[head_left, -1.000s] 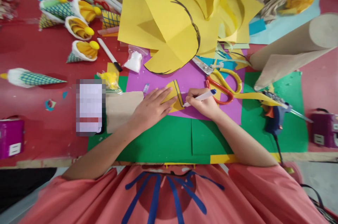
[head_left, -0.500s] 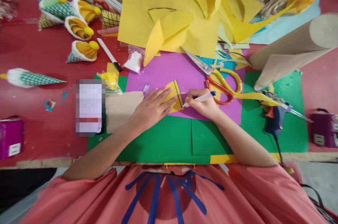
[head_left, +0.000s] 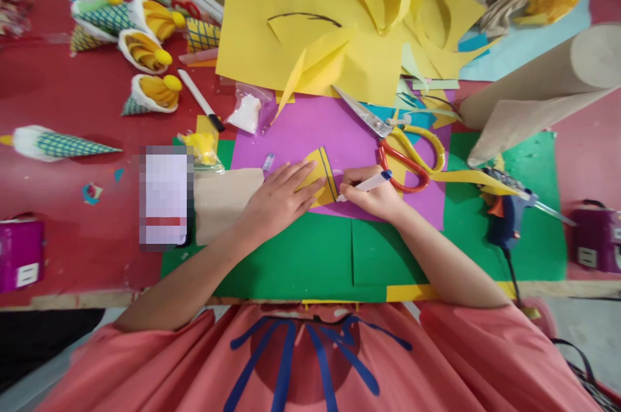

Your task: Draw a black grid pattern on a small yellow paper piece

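Observation:
My left hand (head_left: 284, 198) lies flat with fingers stretched, pressing on a small yellow piece of paper (head_left: 321, 174). Dark blue lines run down the right part of that piece. My right hand (head_left: 372, 195) is closed around a white marker (head_left: 373, 181) with a blue end. The marker's writing end is at the piece's lower right edge. Under the piece lies a purple sheet (head_left: 291, 134), on top of a green sheet (head_left: 295, 257). Large scissors (head_left: 407, 150) with red and yellow handles rest just beyond my right hand.
Yellow sheets (head_left: 252, 30) spread across the back. To the right are a brown paper roll (head_left: 524, 82) and a blue glue gun (head_left: 507, 218). Left of my hands sit a beige sheet (head_left: 223, 202), a blurred phone-like object (head_left: 165, 198) and several cloth cones (head_left: 150, 95).
My right hand and the marker have shifted very slightly, with the marker's blue end a little lower and further left. The loose yellow paper flaps at the back have moved.

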Demonstrator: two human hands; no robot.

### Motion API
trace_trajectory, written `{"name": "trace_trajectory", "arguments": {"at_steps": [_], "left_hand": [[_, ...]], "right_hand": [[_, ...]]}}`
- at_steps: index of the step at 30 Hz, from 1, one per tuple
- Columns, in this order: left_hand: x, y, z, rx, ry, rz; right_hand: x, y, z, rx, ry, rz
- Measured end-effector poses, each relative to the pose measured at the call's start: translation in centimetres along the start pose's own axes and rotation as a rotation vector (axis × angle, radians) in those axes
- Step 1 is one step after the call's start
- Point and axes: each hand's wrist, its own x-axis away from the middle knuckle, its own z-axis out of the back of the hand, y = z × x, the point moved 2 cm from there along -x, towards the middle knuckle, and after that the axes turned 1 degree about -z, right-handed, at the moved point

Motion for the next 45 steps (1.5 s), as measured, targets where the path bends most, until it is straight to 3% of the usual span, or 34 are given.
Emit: {"name": "trace_trajectory", "arguments": {"at_steps": [7,12,21,32,45], "left_hand": [[0.0,0.0,0.2,-0.049,0.031,-0.053],[0.2,0.7,0.2,0.025,-0.014,-0.184],[0.1,1.1,0.3,-0.041,0.048,-0.217],[0.1,1.1,0.3,-0.037,0.048,-0.211],[0.1,1.1,0.5,-0.035,0.040,-0.202]], "right_hand": [[0.0,0.4,0.8,-0.214,0.205,-0.064],[0.0,0.5,0.6,-0.345,0.264,-0.035],[-0.1,1.0,0.3,-0.161,0.319,-0.030],[-0.3,0.8,0.2,0.018,0.283,0.032],[-0.4,0.5,0.2,0.038,0.270,0.025]]}}
